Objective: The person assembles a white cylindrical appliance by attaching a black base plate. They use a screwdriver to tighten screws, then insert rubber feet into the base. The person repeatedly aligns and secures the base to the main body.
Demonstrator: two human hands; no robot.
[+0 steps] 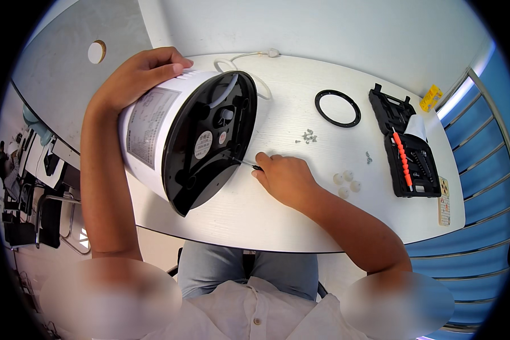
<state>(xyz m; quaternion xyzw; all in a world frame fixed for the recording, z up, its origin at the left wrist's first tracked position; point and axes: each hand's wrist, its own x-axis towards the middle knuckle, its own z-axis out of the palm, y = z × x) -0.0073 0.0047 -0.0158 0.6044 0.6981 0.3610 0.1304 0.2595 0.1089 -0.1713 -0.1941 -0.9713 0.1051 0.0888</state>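
Note:
A white rounded appliance [144, 127] lies tilted on its side at the left of the table, its black underside [207, 167] facing right. My left hand [147, 73] holds it from above, fingers curled over the white shell. In my right hand [289, 178] is a screwdriver [248, 164], gripped by its dark handle. Its thin metal shaft points left, with the tip at the lower right part of the underside; whether it sits in a screw I cannot tell. A grey cord [225, 90] crosses the upper part of the underside.
Beyond my right hand lie a black ring [318, 107], loose screws [309, 136], a smaller screw pile [369, 158] and several whitish round pieces [355, 186]. An open black tool case [416, 190] holds an orange flexible shaft [403, 158]. A yellow box [431, 98] stands behind.

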